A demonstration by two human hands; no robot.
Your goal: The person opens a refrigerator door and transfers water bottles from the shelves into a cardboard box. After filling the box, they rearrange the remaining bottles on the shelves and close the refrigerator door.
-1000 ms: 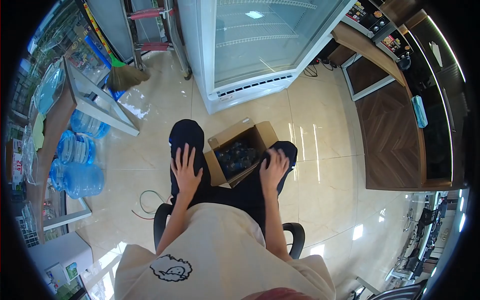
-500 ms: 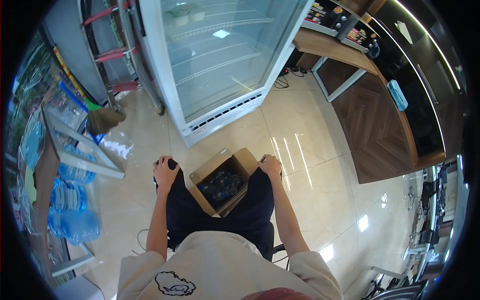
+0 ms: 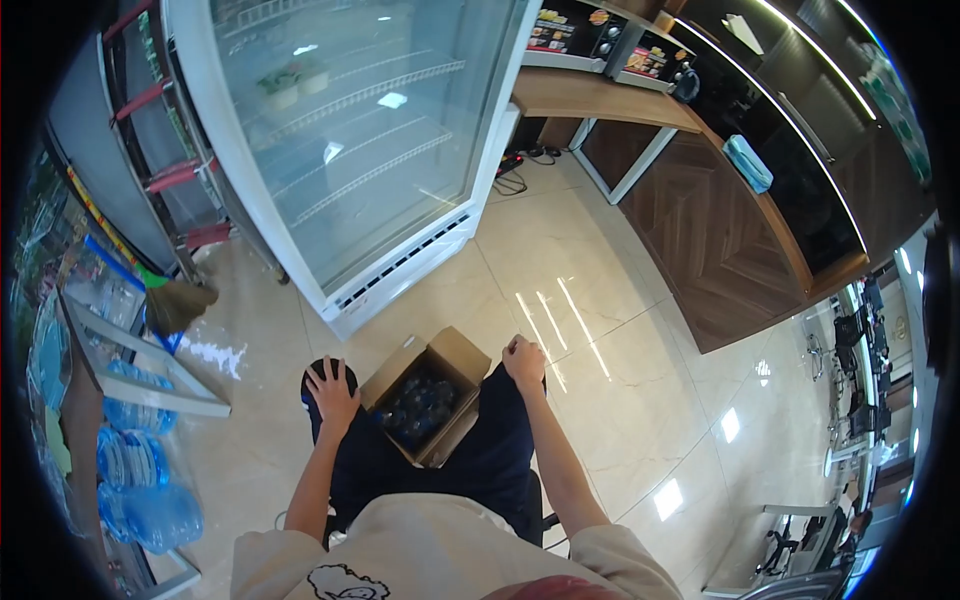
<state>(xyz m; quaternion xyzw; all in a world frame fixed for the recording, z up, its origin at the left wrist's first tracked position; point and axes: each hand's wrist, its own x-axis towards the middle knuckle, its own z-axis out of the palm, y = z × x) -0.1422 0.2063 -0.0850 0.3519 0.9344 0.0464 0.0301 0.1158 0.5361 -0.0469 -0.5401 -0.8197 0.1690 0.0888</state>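
Note:
My left hand [image 3: 332,393] lies on my left knee with its fingers spread and nothing in it. On the other knee rests my right hand [image 3: 523,362], its fingers curled together; whether anything is inside them is hidden. Between my legs an open cardboard box [image 3: 460,362] stands on the floor, flaps up. Several dark, shiny wrapped items [image 3: 420,405] fill its inside. Neither hand touches the box.
A glass-door fridge [image 3: 350,130] stands ahead, a ladder [image 3: 160,180] and a broom [image 3: 180,303] to its left. Large blue water bottles [image 3: 150,515] lie at the left under a table. A wooden counter [image 3: 720,220] with a blue cloth pack [image 3: 747,163] is at the right.
The view has shifted, so the fridge and counter appear further left. My left hand has spread its fingers over the knee. My right hand stays on the other knee.

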